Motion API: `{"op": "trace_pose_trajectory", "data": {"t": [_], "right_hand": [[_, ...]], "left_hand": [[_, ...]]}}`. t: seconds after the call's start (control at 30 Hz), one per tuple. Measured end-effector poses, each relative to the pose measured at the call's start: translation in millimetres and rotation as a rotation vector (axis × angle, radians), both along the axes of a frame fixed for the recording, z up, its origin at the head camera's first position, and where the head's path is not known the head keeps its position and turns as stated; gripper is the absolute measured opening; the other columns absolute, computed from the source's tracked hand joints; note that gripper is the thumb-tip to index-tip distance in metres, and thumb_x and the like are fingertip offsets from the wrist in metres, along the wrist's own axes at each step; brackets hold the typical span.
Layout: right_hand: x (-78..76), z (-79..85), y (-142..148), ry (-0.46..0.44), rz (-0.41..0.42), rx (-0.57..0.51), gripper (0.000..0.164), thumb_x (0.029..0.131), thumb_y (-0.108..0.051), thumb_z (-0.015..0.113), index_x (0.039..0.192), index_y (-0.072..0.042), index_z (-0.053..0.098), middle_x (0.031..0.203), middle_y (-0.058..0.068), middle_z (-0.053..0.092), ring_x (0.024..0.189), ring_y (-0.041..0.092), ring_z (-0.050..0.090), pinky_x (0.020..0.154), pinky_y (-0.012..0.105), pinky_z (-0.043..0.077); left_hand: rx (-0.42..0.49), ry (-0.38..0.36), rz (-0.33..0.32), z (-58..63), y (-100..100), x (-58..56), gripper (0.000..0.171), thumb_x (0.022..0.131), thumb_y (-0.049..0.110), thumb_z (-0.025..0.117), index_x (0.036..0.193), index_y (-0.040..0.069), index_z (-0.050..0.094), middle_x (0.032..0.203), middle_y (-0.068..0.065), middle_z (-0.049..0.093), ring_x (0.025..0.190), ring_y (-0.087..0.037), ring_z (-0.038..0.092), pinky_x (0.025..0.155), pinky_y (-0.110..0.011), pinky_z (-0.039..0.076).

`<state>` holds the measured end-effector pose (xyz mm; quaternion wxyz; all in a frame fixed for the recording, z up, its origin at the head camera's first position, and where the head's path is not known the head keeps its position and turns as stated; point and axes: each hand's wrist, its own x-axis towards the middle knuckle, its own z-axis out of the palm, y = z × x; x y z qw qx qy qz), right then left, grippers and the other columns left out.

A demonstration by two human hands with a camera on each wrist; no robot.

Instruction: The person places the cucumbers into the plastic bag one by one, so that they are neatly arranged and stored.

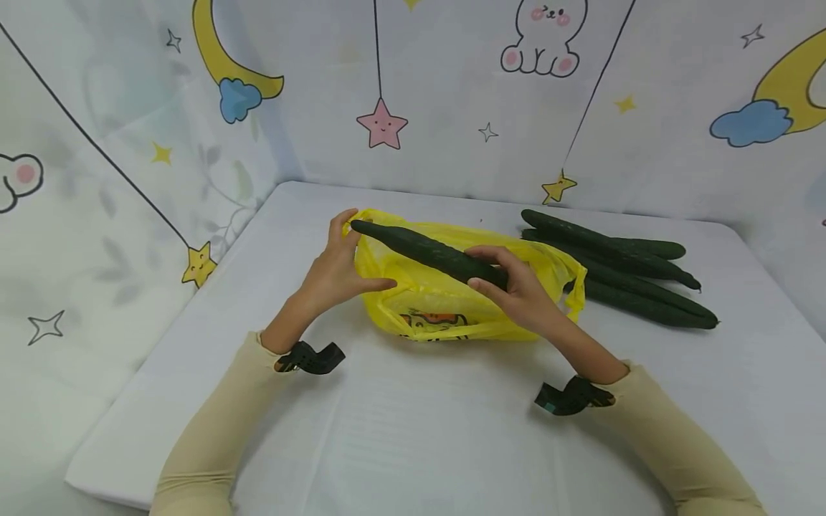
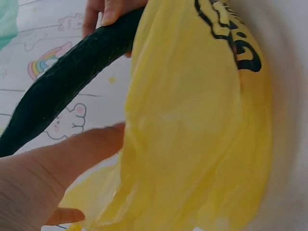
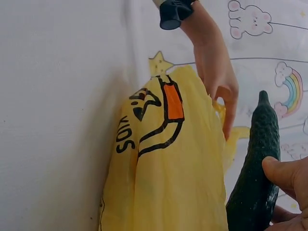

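A dark green cucumber (image 1: 426, 252) is held in my right hand (image 1: 516, 290), thumb on one side and fingers on the other near its right end. It lies slantwise over a yellow plastic bag (image 1: 452, 312) with a printed cartoon, its narrow tip pointing left. My left hand (image 1: 338, 269) is spread at the bag's left end. In the left wrist view its straight thumb (image 2: 91, 144) touches the bag's edge. The right wrist view shows the cucumber (image 3: 257, 168) beside the bag (image 3: 192, 178). What the bag contains is hidden.
Several more cucumbers (image 1: 639, 294) lie in a loose pile at the right, partly behind the bag. A white cloth covers the table (image 1: 413, 430). Behind it hangs a patterned curtain (image 1: 439, 86) with moons and stars. Each wrist wears a black camera mount (image 1: 316, 358).
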<state>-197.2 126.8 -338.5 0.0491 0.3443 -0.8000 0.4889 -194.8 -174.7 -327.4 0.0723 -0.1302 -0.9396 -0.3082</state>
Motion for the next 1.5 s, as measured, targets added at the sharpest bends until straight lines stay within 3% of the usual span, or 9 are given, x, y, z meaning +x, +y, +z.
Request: {"op": "trace_pose_trajectory", "data": {"t": [0.13,0.3,0.4,0.8,1.5], "right_hand": [[0.0,-4.7,0,0.007,0.012,0.023,0.042,0.092,0.002,0.063,0.132,0.003,0.052,0.134,0.018,0.054,0.123,0.030,0.049,0.103,0.021,0.039],[0.6,-11.5,3,0.010,0.019,0.047,0.040,0.092,0.002,0.062,0.131,0.003,0.052,0.133,0.019,0.054,0.124,0.033,0.049,0.105,0.047,0.039],[0.8,-14.3,5,0.008,0.021,0.059,0.040,0.092,0.002,0.062,0.131,0.004,0.053,0.133,0.020,0.054,0.125,0.034,0.048,0.104,0.053,0.037],[-1.9,-19.3,11,-0.039,-0.010,0.106,0.040,0.094,-0.001,0.062,0.133,0.002,0.052,0.134,0.019,0.053,0.126,0.034,0.046,0.106,0.056,0.034],[-7.5,-33.3,9,0.069,-0.035,0.123,0.038,0.090,0.001,0.065,0.127,0.003,0.056,0.127,0.019,0.058,0.118,0.033,0.052,0.101,0.050,0.040]], "left_hand": [[-0.009,0.024,0.005,-3.2,5,-0.4,0.097,0.073,0.026,0.087,0.149,0.001,0.032,0.158,-0.010,0.003,0.059,-0.027,0.051,0.053,-0.031,0.046],[-0.013,0.042,-0.020,-2.7,4,-0.4,0.097,0.074,0.009,0.080,0.153,-0.003,0.024,0.158,-0.013,-0.001,0.059,-0.023,0.048,0.053,-0.030,0.043],[0.013,0.031,-0.024,-1.0,2,-0.4,0.094,0.073,0.006,0.077,0.152,-0.004,0.025,0.159,-0.012,-0.002,0.058,-0.021,0.043,0.054,-0.029,0.041],[0.058,0.040,-0.048,2.6,-5,2.0,0.087,0.074,0.003,0.071,0.150,-0.004,0.029,0.159,-0.012,-0.002,0.071,-0.027,0.049,0.060,-0.030,0.041],[0.041,0.021,-0.038,8.8,-4,3.6,0.083,0.074,-0.001,0.068,0.148,-0.004,0.030,0.159,-0.013,-0.002,0.060,-0.020,0.040,0.056,-0.029,0.037]]}}
